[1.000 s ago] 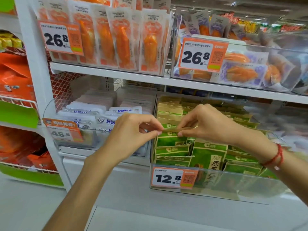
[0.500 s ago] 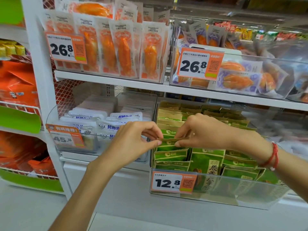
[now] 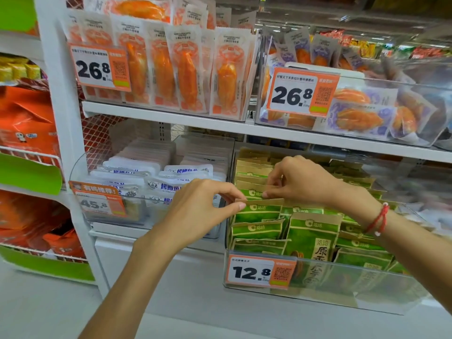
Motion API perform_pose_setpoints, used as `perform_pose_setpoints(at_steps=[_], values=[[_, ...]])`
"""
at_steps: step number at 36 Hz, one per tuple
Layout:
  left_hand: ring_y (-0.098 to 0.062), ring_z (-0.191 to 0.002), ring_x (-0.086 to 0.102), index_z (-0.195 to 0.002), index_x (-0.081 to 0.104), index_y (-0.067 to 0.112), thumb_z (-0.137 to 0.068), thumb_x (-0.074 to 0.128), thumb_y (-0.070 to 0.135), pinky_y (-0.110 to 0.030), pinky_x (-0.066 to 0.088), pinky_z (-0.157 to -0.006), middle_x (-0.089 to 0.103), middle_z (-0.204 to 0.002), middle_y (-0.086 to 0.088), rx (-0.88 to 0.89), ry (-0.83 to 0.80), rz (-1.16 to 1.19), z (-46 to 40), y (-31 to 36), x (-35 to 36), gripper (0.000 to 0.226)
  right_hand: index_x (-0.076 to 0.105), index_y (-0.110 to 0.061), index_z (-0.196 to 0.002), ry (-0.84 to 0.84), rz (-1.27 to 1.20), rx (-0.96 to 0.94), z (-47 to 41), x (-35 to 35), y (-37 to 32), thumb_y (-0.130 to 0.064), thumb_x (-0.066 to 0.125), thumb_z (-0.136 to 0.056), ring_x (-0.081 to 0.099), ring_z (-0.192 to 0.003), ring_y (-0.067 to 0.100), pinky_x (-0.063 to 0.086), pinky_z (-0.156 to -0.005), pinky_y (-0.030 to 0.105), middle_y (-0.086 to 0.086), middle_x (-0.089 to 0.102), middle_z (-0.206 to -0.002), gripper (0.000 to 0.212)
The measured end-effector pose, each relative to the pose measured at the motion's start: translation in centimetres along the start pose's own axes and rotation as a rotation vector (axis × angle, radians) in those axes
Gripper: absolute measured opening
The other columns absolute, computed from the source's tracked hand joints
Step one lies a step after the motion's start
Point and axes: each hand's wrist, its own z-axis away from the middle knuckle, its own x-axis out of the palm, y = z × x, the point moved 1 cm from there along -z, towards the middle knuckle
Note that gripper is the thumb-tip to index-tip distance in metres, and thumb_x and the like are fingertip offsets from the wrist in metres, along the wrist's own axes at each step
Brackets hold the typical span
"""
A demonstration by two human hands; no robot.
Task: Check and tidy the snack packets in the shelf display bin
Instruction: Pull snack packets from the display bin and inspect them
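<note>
The left hand (image 3: 198, 211) pinches the left top corner of a green packet (image 3: 259, 211) between thumb and curled fingers. The right hand (image 3: 300, 179) pinches the same brown top edge near its right end, and its fingertips are half hidden behind the packets, so the exact grip is hard to read. That packet stands upright in the left-hand row of a clear bin (image 3: 342, 289) on the lower shelf, among many more green packets. A red cord bracelet (image 3: 379, 220) circles the right wrist. The price tag (image 3: 260, 271) on the bin front reads 12.8 and covers the packets behind it. The bin's right end is blurred and cut off by glare.
</note>
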Motion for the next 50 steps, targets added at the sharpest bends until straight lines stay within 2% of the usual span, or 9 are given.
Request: perform_pose_setpoints(at_steps=[3, 6, 14, 18, 23, 34, 38, 43, 50], values=[[0.014, -0.072, 0.058, -0.088, 0.077, 0.036, -0.083, 0.074, 0.036, -0.014, 0.039, -0.062, 0.071, -0.08, 0.021, -0.001, -0.028, -0.001, -0.2, -0.1, -0.2, 0.005, 0.064, -0.03, -0.075, 0.026, -0.036, -0.012, 0.2, 0.5, 0.0, -0.04, 0.073, -0.083, 0.057, -0.074, 0.01, 0.042, -0.064, 0.028, -0.006, 0.065, -0.084, 0.015], [0.014, -0.066, 0.058, -0.087, 0.077, 0.037, -0.082, 0.076, 0.036, -0.01, 0.038, -0.061, 0.071, -0.078, 0.022, -0.012, -0.068, -0.005, -0.2, 0.0, -0.5, 0.005, 0.069, -0.019, -0.081, 0.056, -0.066, -0.023, 0.5, 1.0, 0.2, -0.036, 0.071, -0.085, 0.058, -0.078, 0.012, 0.047, -0.066, 0.029, -0.003, 0.066, -0.091, 0.018], [0.011, -0.085, 0.061, -0.09, 0.075, 0.04, -0.086, 0.071, 0.039, -0.023, 0.051, -0.077, 0.07, -0.083, 0.024, -0.069, -0.092, -0.045, -0.2, 0.2, -0.9, 0.006, 0.062, -0.025, -0.086, 0.214, -0.217, -0.043, 1.7, 1.0, 0.4, -0.03, 0.066, -0.09, 0.051, -0.077, 0.01, 0.042, -0.066, 0.028, -0.013, 0.053, -0.08, 0.008], [0.008, -0.086, 0.061, -0.086, 0.072, 0.045, -0.086, 0.071, 0.038, -0.031, 0.052, -0.084, 0.069, -0.083, 0.024, -0.099, -0.107, -0.066, 0.0, 0.5, -0.6, 0.007, 0.061, -0.023, -0.091, 0.338, -0.257, -0.046, 2.6, 0.1, 0.1, -0.03, 0.063, -0.093, 0.062, -0.082, 0.019, 0.053, -0.073, 0.043, -0.004, 0.067, -0.088, 0.007], [0.004, -0.092, 0.061, -0.084, 0.067, 0.048, -0.089, 0.069, 0.036, -0.04, 0.052, -0.09, 0.069, -0.091, 0.022, -0.116, -0.12, -0.089, 0.4, 1.3, -1.2, 0.013, 0.06, -0.014, -0.099, 0.547, -0.275, -0.084, 4.5, -1.8, -1.0, -0.026, 0.057, -0.097, 0.064, -0.077, 0.019, 0.054, -0.066, 0.042, -0.003, 0.068, -0.086, 0.012], [-0.004, -0.106, 0.061, -0.117, 0.06, 0.036, -0.094, 0.062, 0.031, -0.042, 0.049, -0.097, 0.063, -0.119, 0.019, -0.108, 0.146, 0.01, 3.6, 4.1, -3.6, 0.023, 0.058, -0.01, -0.103, 0.882, -0.214, -0.302, 9.8, -5.3, -4.2, -0.019, 0.051, -0.1, 0.062, -0.071, 0.023, 0.054, -0.058, 0.044, 0.003, 0.067, -0.092, 0.011], [-0.002, -0.122, 0.052, -0.13, 0.053, 0.035, -0.087, 0.061, 0.052, -0.039, 0.044, -0.105, 0.056, -0.129, 0.021, -0.089, 0.196, 0.225, 6.0, 5.7, -3.4, 0.046, 0.057, -0.012, -0.103, 0.934, -0.282, -0.319, 12.0, -5.6, -5.2, -0.023, 0.049, -0.101, 0.061, -0.073, 0.019, 0.052, -0.059, 0.042, -0.003, 0.065, -0.093, 0.014], [0.011, -0.117, 0.051, -0.127, 0.054, 0.041, -0.083, 0.06, 0.066, -0.012, 0.044, -0.088, 0.057, -0.127, 0.022, -0.063, 0.233, 0.366, 9.7, 5.9, -2.8, 0.051, 0.055, -0.018, -0.101, 0.997, -0.469, -0.309, 14.8, -4.7, -6.3, -0.02, 0.051, -0.1, 0.056, -0.072, 0.006, 0.048, -0.061, 0.022, -0.018, 0.057, -0.085, 0.005], [0.012, -0.11, 0.056, -0.118, 0.06, 0.035, -0.084, 0.064, 0.06, -0.007, 0.043, -0.086, 0.065, -0.117, 0.021, -0.138, 0.114, 0.472, 13.2, 4.6, 0.2, 0.042, 0.053, -0.016, -0.095, 0.744, -0.674, -0.193, 15.9, 1.5, -7.2, -0.023, 0.051, -0.098, 0.057, -0.077, 0.007, 0.05, -0.06, 0.029, -0.015, 0.06, -0.084, 0.008]])
